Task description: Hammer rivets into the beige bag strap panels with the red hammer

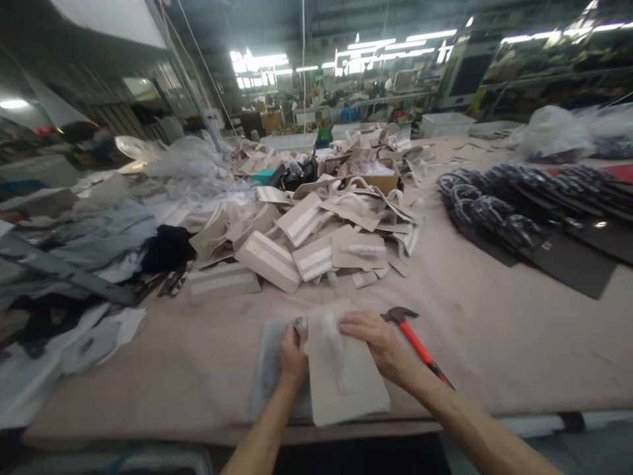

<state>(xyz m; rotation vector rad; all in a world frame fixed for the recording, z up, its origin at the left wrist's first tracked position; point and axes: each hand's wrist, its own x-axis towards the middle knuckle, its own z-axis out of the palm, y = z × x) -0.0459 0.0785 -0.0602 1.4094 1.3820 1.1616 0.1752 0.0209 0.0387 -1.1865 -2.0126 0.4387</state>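
Two bare forearms [477, 422] are being stretched over the near edge of a cloth-covered desk [198, 356], and a beige panel [353, 389] is being framed between the hands at their ends. By the left hand [293, 356], whose fingers are being curled inward, a small grey item [300, 324] is being clasped; its kind is being hidden by blur. Whether the panel is also being pinched by that hand cannot be told, though its left edge is being met there. Across the panel's upper right, the fingers of the right hand [368, 333] are being laid, beside a whitish strip [334, 340] that is being blurred; since the thumb is being hidden, whether a grip is being taken cannot be told. So the panel is lying to the right of the left hand and below and left of the right one. Beneath the left hand, part of a grey slab [267, 369] is being covered by the panel. Just beside the right hand, a red-handled hammer [418, 342] is being rested on the desk. Beyond the hands, similar beige pieces [270, 260] are being heaped loosely, while dark pieces with looped handles [568, 257] are being spread in overlapping rows well to the right.
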